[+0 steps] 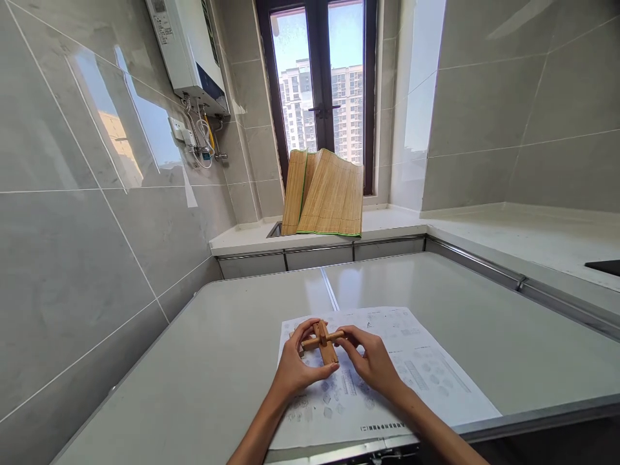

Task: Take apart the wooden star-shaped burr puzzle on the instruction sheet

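The fingers of the left hand and those of the right hand close around a small wooden puzzle, a cross of light-brown notched bars, one bar slanting, another lying crosswise. It is held just above a printed sheet near the tabletop's near edge. A bamboo mat leans at the window beyond the far edge.

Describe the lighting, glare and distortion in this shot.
Head view: daylight from the window lights the room; glare patches reflect off the glossy wall tiles; the wide lens bows the walls and counter edge; the left hand, right hand and wooden puzzle look sharp; the sheet's print is too small to read.
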A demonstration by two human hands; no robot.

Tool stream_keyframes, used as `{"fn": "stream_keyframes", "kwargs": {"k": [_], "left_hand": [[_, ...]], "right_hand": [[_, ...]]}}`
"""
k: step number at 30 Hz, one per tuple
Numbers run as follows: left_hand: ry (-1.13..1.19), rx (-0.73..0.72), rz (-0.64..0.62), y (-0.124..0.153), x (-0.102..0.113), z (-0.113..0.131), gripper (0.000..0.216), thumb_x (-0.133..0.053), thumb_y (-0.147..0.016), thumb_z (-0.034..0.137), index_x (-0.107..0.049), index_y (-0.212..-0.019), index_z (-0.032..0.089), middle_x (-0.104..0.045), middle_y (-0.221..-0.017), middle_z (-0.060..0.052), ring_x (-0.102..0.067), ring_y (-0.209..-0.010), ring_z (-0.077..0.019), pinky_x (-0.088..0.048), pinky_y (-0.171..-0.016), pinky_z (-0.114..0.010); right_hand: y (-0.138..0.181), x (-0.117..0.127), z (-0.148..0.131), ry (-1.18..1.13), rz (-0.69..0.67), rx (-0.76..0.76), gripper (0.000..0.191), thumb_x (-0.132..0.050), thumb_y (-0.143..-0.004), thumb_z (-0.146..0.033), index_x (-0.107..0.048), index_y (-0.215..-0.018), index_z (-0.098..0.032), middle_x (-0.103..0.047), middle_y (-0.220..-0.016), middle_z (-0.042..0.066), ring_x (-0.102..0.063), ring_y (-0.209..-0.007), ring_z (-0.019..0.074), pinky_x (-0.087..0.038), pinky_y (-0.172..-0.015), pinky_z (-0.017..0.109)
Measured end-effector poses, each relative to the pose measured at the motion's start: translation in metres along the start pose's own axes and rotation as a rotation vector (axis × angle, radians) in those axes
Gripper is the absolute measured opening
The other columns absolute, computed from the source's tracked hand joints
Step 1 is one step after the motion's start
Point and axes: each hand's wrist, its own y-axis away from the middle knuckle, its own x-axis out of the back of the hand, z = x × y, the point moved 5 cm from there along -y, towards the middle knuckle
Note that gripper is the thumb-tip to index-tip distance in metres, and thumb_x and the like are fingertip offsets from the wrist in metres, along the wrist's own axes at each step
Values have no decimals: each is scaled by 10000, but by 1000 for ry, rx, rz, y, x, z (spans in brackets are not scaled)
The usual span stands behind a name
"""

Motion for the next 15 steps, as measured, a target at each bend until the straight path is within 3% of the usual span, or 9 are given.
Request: {"fn": "stream_keyframes", "kwargs": {"k": [5, 8, 12, 15], "left_hand": [[266, 17, -116, 1, -3, 6, 847, -878, -765, 548, -504, -1483, 299, -553, -1549, -149, -565, -1399, -370, -434, -1184, -544], [353, 68, -187, 1, -6, 5, 907, -845, -779, 627, -462, -1534, 302, -553, -1551, -160, -556, -1409, -392, -439, -1175, -571], [320, 121, -262, 2, -12, -1, 821, -910, -740, 535, -575, -1431, 248, -587, -1509, -155, -528, -1438, -399, -399, -1219, -568], [246, 135, -281, 3, -16, -4, 846, -961, -693, 417, -568, -1425, 259, -605, -1470, -138, -543, -1425, -373, -404, -1223, -546]], "right_hand": [[-1, 2, -9, 62, 17, 156, 219, -505, -1091, -254, -702, -1186, -272, -769, -1087, 63, -736, -877, 202, -588, -773, 321], [-2, 7, -14, 120, -35, 252, 265, -475, -1099, -211, -678, -1252, -288, -757, -1136, 73, -738, -970, 215, -586, -827, 342], [-3, 20, -15, 179, -190, 262, 316, -457, -1101, -202, -647, -1336, -296, -753, -1096, 71, -730, -917, 212, -579, -785, 343], [-5, 30, -18, 160, -296, 203, 295, -481, -1092, -217, -667, -1311, -286, -756, -1060, 61, -714, -896, 204, -571, -797, 344]]}}
